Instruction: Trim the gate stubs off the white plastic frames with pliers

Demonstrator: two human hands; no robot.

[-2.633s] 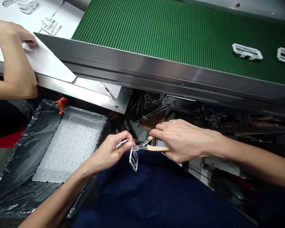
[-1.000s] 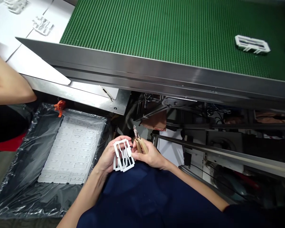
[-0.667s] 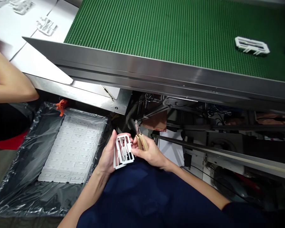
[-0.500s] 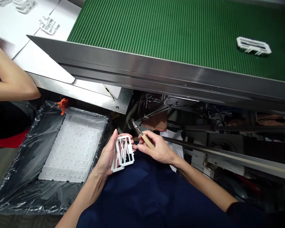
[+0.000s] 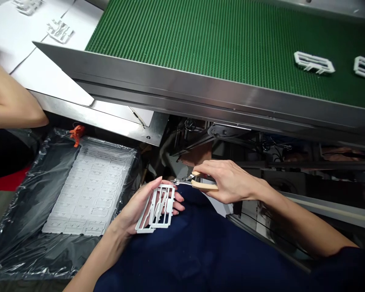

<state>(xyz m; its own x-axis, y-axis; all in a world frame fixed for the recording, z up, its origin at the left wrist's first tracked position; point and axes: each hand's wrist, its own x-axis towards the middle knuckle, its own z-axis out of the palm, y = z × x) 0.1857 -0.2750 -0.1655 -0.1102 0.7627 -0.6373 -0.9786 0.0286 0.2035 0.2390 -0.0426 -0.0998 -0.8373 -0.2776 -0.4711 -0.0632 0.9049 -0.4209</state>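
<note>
My left hand (image 5: 135, 207) is closed on two overlapping white plastic frames (image 5: 171, 207), held above my lap with the thumb along the upper edge. Thin bars cross the openings of these frames. In my right hand (image 5: 228, 180) is a pair of nippers (image 5: 204, 185) with cream handles, its handles spread apart. The metal jaws reach left to the top right corner of the upper frame, by my left fingertips. Whether the jaws touch the plastic I cannot tell.
Above, a green conveyor belt (image 5: 182, 36) with a metal side rail (image 5: 170, 77) carries white plastic parts (image 5: 314, 63). Lower left, a bin lined with clear plastic (image 5: 21, 231) holds rows of white pieces (image 5: 82, 190); an orange clamp (image 5: 77, 134) grips its rim. Another person's arm (image 5: 12, 97) rests at the left table.
My right hand has turned and brought the nippers to the frames, their handles now spread. My left hand has lowered slightly. The parts on the belt appear further left.
</note>
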